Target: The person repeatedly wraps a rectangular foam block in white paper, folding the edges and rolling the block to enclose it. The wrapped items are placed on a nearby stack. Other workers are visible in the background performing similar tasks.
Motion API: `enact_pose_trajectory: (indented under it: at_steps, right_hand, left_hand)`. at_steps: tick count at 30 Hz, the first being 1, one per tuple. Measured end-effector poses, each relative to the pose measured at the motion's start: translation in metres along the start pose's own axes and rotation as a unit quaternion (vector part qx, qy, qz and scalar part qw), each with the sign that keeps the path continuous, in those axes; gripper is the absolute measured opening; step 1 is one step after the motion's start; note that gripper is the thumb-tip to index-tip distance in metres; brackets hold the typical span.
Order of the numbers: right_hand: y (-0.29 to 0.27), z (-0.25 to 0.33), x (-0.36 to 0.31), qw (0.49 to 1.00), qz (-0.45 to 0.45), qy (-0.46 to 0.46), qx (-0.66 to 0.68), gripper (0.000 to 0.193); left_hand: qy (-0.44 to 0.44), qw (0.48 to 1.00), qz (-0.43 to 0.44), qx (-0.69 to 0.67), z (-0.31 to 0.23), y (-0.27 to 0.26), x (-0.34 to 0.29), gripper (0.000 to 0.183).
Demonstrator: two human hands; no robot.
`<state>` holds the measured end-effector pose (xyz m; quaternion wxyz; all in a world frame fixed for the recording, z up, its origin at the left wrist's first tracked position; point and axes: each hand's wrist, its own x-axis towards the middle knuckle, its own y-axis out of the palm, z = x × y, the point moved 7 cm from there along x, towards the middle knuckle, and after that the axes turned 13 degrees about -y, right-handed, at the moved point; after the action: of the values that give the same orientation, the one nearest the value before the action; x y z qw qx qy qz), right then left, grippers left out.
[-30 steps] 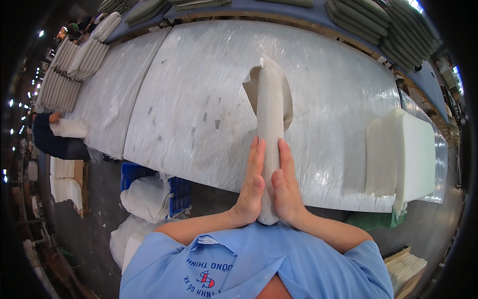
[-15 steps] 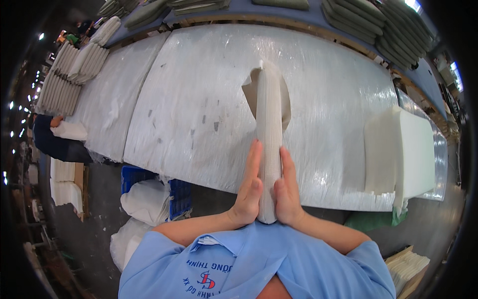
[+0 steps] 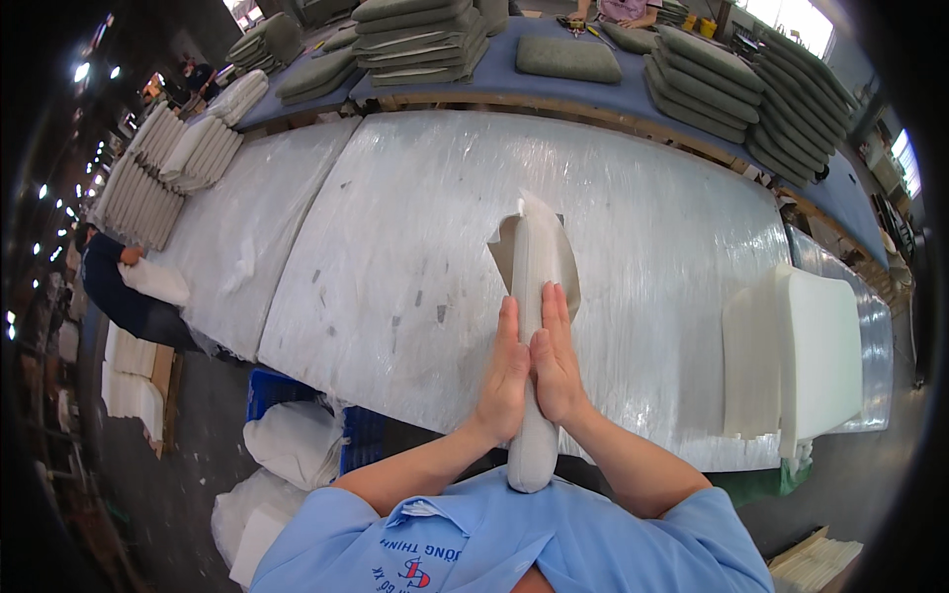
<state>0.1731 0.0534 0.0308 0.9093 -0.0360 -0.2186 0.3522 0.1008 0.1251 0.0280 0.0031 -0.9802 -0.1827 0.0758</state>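
A light grey fabric-covered cushion stands on its narrow edge in front of my chest, its near end close to my shirt. A beige flap of cover spreads loose at its far end, with white material poking out on top. My left hand lies along the left face, its fingers straight and together. From the other side my right hand presses the cushion, its thumb and palm reaching over the upper edge. The cushion is squeezed between my two palms. Its lower edge is hidden.
Plastic film covers the table. White cushion pieces stand at the right. Stacked green cushions lie on a blue table behind. Stacked pale cushions, a person in dark clothes and a blue crate are at left.
Both hands have slid farther from me along the cushion, and the right hand has come over its upper edge. My view has tilted up, showing more of the blue table.
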Motion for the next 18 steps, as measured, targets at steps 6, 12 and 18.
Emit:
enact_pose_trajectory:
  at_steps: [6, 12, 18]
  right_hand:
    - [-0.004, -0.054, 0.003, 0.992, -0.03, 0.039, 0.113, 0.075]
    - [0.023, -0.155, -0.067, 0.99, 0.024, 0.138, 0.016, 0.075]
    - [-0.038, -0.246, -0.19, 0.885, 0.065, 0.445, -0.124, 0.083]
  left_hand:
    - [0.02, 0.995, -0.028, 0.094, -0.004, -0.009, 0.021, 0.077]
    - [-0.062, 0.996, -0.062, 0.017, -0.015, -0.046, 0.061, 0.085]
    - [-0.134, 0.971, -0.178, -0.084, 0.036, -0.131, 0.027, 0.081]
